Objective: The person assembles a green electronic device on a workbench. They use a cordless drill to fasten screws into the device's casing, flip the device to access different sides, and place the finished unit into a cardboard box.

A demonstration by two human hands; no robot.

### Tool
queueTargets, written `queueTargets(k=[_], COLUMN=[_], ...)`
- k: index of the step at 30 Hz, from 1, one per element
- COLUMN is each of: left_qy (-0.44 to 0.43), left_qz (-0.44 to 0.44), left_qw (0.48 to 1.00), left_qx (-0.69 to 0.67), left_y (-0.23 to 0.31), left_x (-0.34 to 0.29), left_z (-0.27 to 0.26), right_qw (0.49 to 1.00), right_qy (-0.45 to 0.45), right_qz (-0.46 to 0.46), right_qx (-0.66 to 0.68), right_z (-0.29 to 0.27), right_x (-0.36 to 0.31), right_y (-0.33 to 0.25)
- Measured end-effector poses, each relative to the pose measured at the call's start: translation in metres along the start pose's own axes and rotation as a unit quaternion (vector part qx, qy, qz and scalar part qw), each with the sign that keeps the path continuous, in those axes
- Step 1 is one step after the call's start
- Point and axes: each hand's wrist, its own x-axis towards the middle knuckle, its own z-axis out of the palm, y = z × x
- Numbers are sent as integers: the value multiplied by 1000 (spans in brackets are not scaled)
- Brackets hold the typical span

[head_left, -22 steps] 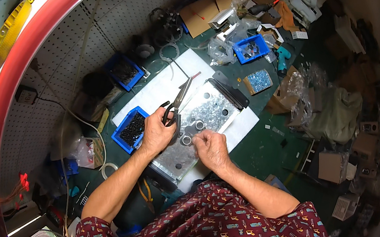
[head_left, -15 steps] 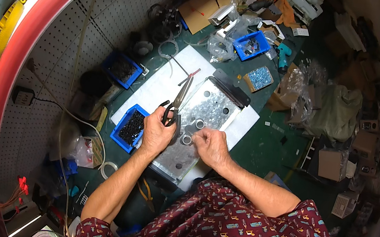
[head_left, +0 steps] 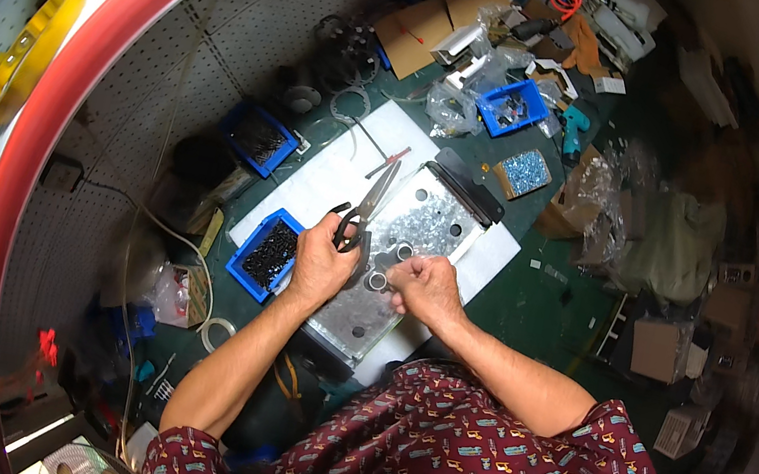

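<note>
My left hand (head_left: 323,260) is closed around the black handles of a pair of scissors (head_left: 373,197), whose blades point up and away over a metal panel (head_left: 439,215). The panel has round holes and a dark edge strip, and lies on a white foam sheet (head_left: 382,124). My right hand (head_left: 428,289) is low over the panel, thumb and fingers pinched together; what they hold, if anything, is too small to make out. Beside those fingertips are two whitish rings, a nearer ring (head_left: 377,281) and a farther ring (head_left: 404,252).
Left of the panel stands a blue bin (head_left: 265,256) of small black parts, with another blue bin (head_left: 259,141) farther back. Beyond are a box of blue pieces (head_left: 523,174), a blue tray (head_left: 512,108) and a teal power tool (head_left: 572,133). Pliers (head_left: 289,380) lie near my left forearm.
The whole view has shifted slightly, moving the bench a little right and down in the picture. Both hands keep nearly the same place over the panel, and the scissors stay in my left hand.
</note>
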Motion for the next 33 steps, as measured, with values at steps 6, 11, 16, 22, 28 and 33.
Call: queueTargets(k=[6,11,16,22,28,33], left_qy=[81,188,139,88,63,257], left_qz=[-51,-108,-329,-410,-349,5], left_qw=[982,975,913,867,877,930], left_qx=[-161,-47,197,269,324,262], left_y=[-7,-43,-105,-166,-119,-8], left_x=[-10,-121,-247,-305,-279,-208], left_z=[-39,-103,-75,-46,-66,-66], right_qw=[994,987,944,938,933,924], right_qy=[-91,-143,-122,-129,-170,-198], right_qz=[-57,-59,-213,-230,-226,-237], right_qx=[-26,-35,-218,-226,-224,-226], right_z=[-13,-24,-34,-42,-49,-53], right_x=[11,10,10,16,24,29], right_y=[2,6,15,27,31,32])
